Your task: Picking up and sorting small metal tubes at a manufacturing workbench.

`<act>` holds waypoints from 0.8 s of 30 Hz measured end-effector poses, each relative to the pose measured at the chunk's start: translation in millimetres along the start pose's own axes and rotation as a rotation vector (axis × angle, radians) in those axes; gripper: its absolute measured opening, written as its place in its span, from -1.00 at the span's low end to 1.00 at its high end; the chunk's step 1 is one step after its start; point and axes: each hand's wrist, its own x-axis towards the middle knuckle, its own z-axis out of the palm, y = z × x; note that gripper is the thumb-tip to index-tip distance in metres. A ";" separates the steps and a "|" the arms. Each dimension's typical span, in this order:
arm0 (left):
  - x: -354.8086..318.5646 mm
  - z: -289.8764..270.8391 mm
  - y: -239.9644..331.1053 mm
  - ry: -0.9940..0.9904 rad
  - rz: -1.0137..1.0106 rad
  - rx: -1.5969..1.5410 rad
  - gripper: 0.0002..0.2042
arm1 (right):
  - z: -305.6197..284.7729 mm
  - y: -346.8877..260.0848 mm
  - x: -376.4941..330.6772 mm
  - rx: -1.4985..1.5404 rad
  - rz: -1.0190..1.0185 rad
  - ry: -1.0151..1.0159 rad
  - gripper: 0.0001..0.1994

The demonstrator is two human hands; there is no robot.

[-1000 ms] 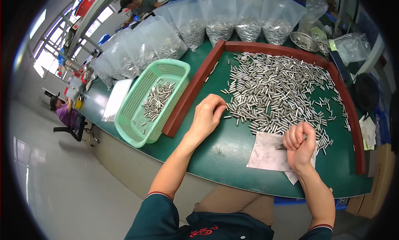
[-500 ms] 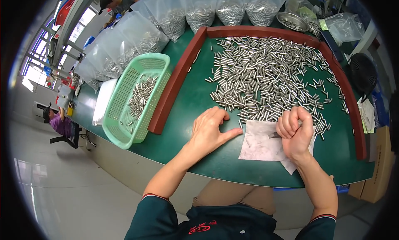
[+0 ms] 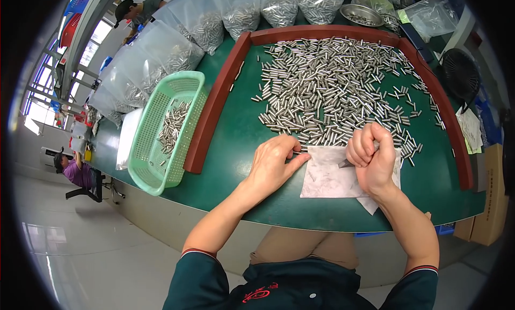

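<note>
Small shiny metal pins [image 3: 327,87] lie in a wide loose heap on the green tabletop [image 3: 230,144]. A stained whitish cloth or paper sheet [image 3: 327,181] lies flat at the heap's near edge. My left hand [image 3: 268,162] rests just left of the sheet, beside the nearest pins, its thumb stretched toward the sheet and apart from the curled fingers. Over the sheet's right part, my right hand [image 3: 373,160] is closed in a fist around a pointed grey tool [image 3: 344,163]. Only its tapered tip shows; the rest is hidden in the fist.
Dark red bars [image 3: 217,109] border the heap on three sides. Left of them stands a green plastic basket [image 3: 145,122] with some pins. Clear bags of pins [image 3: 241,15] line the back, near a metal bowl [image 3: 362,15]. A black fan [image 3: 460,76] stands right. Two other people are farther left.
The whole view has shifted slightly. My left fingers and thumb have come a little closer together beside the sheet. My right fist still holds the pointed tool over the sheet.
</note>
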 end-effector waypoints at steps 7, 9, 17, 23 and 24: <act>-10.0 -0.2 -6.2 0.071 0.032 0.081 -0.89 | -0.4 -0.4 0.4 0.004 0.012 0.024 -0.62; -11.0 -2.7 -2.3 0.087 -0.029 0.033 -0.86 | 0.3 0.3 0.1 0.007 0.010 0.028 -0.62; -11.9 -7.3 4.1 -0.013 -0.238 -0.366 -0.88 | -3.5 0.9 -0.1 -0.004 0.000 0.010 -0.61; -10.7 -6.0 2.9 -0.038 -0.254 -0.419 -0.93 | -3.4 1.3 1.2 0.017 -0.001 0.006 -0.60; -10.4 -5.8 2.9 -0.041 -0.255 -0.421 -0.93 | -3.4 0.7 1.0 0.017 -0.001 0.006 -0.60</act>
